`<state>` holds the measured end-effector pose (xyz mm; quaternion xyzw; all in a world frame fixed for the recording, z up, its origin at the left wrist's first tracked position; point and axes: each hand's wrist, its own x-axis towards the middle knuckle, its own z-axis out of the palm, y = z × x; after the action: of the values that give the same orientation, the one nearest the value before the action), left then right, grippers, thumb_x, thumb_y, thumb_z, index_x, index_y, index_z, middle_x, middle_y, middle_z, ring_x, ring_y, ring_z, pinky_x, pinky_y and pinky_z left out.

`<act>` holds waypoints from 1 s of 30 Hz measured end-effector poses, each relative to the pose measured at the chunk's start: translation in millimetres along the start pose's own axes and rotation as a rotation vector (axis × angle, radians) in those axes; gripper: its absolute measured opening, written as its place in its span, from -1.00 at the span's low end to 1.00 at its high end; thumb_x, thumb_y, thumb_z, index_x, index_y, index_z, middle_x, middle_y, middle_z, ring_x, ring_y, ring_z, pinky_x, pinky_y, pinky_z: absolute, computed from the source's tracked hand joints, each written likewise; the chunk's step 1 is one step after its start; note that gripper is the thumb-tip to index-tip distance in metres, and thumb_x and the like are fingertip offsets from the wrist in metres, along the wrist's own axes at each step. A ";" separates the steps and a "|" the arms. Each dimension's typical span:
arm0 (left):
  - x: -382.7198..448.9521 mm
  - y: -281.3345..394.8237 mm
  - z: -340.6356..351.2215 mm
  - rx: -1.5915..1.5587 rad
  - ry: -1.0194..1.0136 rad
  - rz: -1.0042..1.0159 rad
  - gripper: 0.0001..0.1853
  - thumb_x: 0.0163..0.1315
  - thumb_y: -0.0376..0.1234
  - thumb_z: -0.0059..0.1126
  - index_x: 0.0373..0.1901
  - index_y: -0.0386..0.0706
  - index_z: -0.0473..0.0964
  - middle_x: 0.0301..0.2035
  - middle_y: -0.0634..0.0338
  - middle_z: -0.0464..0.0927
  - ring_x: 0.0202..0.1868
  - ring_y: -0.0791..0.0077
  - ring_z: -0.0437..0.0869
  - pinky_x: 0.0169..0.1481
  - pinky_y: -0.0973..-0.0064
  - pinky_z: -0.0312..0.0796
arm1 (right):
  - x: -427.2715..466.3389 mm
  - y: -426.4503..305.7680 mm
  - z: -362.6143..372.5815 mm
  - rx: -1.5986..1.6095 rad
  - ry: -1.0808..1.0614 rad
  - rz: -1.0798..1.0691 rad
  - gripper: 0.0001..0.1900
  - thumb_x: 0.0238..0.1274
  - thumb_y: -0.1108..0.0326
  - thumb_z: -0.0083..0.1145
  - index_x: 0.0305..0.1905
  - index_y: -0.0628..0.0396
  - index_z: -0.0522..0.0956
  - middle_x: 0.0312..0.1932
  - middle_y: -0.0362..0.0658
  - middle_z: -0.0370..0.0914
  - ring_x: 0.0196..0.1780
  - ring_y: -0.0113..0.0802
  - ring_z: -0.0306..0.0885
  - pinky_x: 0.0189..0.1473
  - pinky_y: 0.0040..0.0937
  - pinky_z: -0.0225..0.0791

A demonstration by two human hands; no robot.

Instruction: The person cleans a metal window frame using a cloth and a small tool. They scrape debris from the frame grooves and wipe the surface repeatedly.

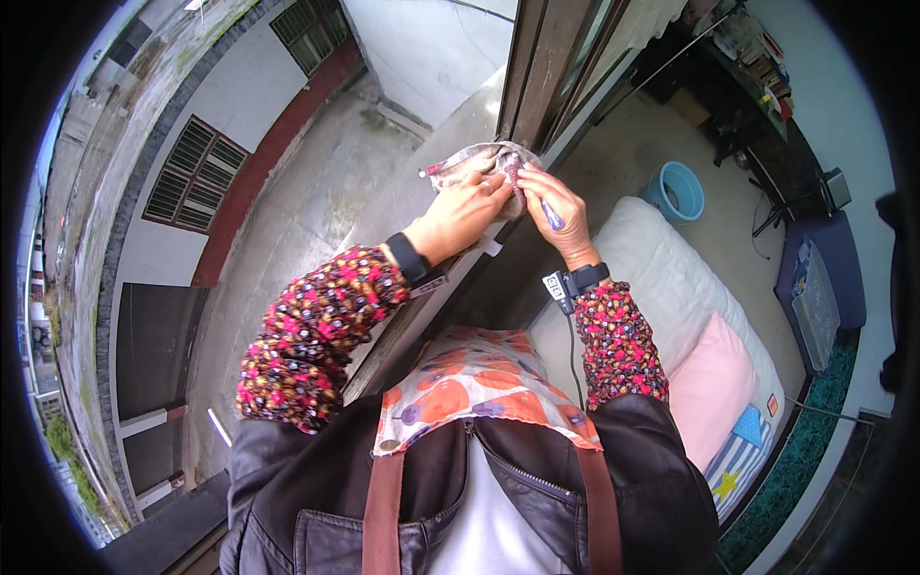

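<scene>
A crumpled, greyish-pink cloth (467, 159) is bunched on the sill beside the brown window frame (535, 79). The fingers of my left hand (460, 214) hold it from the left, knuckles upward. Pinched in my right hand (564, 205) is a slim tool with a blue-and-white handle (552, 215), its other end pointing toward the cloth. Where the fingers of both hands come together, a darker, reddish part of the cloth is gathered. The tool's tip is hidden there, so its kind cannot be told.
The window track (431, 287) runs below my arms. Left, outside, lies a concrete yard (302, 194) far below. Indoors, right, are a bed with a white quilt (647, 266), a pink pillow (708, 381), a blue bucket (674, 190) and a cluttered desk (755, 79). A cable (573, 352) hangs from my right wrist.
</scene>
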<state>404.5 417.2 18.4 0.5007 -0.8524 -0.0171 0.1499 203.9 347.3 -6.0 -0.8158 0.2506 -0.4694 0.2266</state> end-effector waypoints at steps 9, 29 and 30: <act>-142.3 46.9 -58.7 -0.053 -0.398 -0.190 -0.27 0.06 -0.49 0.20 0.38 -0.18 0.33 0.33 0.05 0.43 -0.01 0.10 0.59 0.07 0.30 0.59 | -56.2 -76.6 20.2 0.125 -0.308 -0.156 -0.87 0.18 0.55 0.24 -0.19 0.18 0.70 -0.06 -0.06 0.72 0.14 -0.17 0.69 0.16 -0.30 0.58; -125.8 9.4 -61.3 -0.438 -0.022 -0.248 -0.49 0.16 -0.60 0.06 0.20 -0.17 0.54 0.05 -0.10 0.62 0.13 -0.01 0.63 0.20 0.23 0.49 | 31.6 -70.1 5.9 0.246 -0.248 0.146 -0.87 0.28 0.42 0.25 -0.20 0.28 0.68 -0.32 -0.07 0.74 -0.24 -0.47 0.69 -0.16 -0.48 0.52; -115.9 12.3 -55.1 -0.439 0.014 -0.269 -0.48 0.17 -0.59 0.07 0.21 -0.17 0.52 0.09 -0.10 0.59 0.15 -0.02 0.62 0.22 0.22 0.48 | 45.1 -57.8 3.1 0.212 -0.289 0.287 -0.86 0.30 0.40 0.24 -0.21 0.28 0.68 -0.34 -0.12 0.74 -0.25 -0.52 0.67 -0.17 -0.50 0.51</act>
<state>461.7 529.5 45.6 0.5651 -0.7529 -0.2182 0.2573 237.6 364.4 57.0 -0.8022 0.2781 -0.3343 0.4091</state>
